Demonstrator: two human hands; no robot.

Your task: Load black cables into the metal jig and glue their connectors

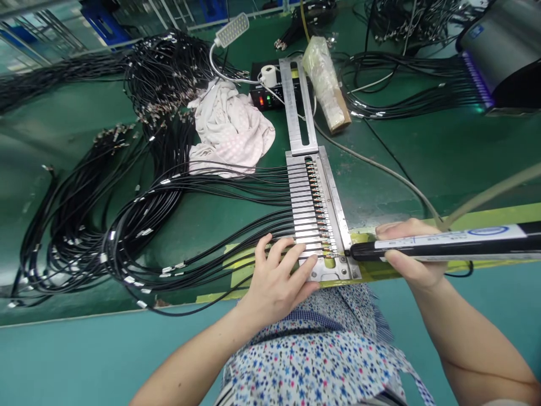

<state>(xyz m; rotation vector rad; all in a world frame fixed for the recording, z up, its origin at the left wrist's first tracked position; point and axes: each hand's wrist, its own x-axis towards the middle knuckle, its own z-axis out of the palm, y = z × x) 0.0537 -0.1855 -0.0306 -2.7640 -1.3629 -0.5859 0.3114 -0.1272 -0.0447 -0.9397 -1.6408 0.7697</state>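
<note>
My left hand (pixel 276 279) lies flat with its fingers spread, pressing on the black cables (pixel 236 225) where they enter the metal comb fixture (pixel 310 211) at the table's near edge. My right hand (pixel 408 254) is closed around a long pen-shaped soldering tool (pixel 448 243), white and black. The tool's dark tip touches the nearest brass cable ends at the fixture's right side. A row of brass connector ends (pixel 318 206) lies in the fixture's slots.
Big bundles of black cables (pixel 84 225) cover the green table on the left. A crumpled white cloth (pixel 230 132), a black control box with lit lamps (pixel 270 93), a gooseneck lamp (pixel 231 29), a wrapped roll (pixel 325 82) and a grey machine (pixel 502 53) stand behind.
</note>
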